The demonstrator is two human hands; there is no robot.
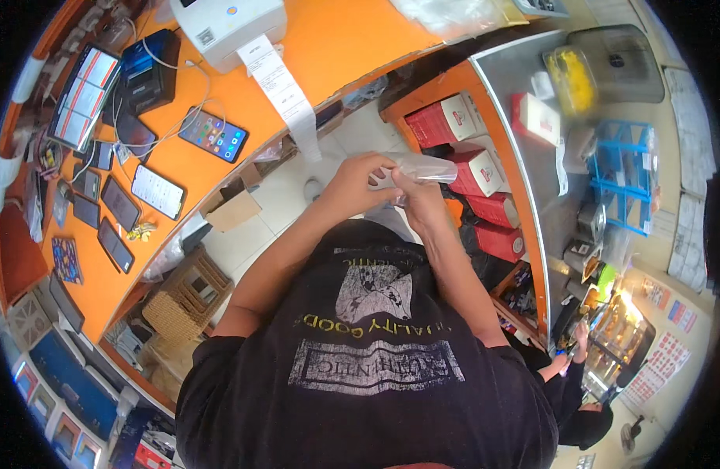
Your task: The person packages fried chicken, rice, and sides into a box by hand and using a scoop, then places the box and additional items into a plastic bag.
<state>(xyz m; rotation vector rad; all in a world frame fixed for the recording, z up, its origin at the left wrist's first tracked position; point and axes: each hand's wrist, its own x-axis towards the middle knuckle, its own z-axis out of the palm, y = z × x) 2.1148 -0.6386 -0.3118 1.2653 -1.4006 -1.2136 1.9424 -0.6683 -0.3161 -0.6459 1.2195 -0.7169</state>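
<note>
Both my hands meet above the floor in front of my chest, at a piece of thin clear plastic [433, 168] that looks like a sleeve, bag or cup. My right hand [424, 202] grips it with the thumb on top, and its rounded end sticks out to the right. Curled fingers of my left hand [357, 182] pinch at its near left part, and the left thumb touches the right hand. The exact hold there is partly hidden by the fingers.
An orange counter [330, 41] curves along the left, bearing a label printer [233, 29] with a hanging paper strip [280, 88], several phones [214, 135] and cables. Red-and-white boxes [474, 170] fill a shelf under the dark right-hand counter [533, 176]. Another person [583, 422] works at lower right.
</note>
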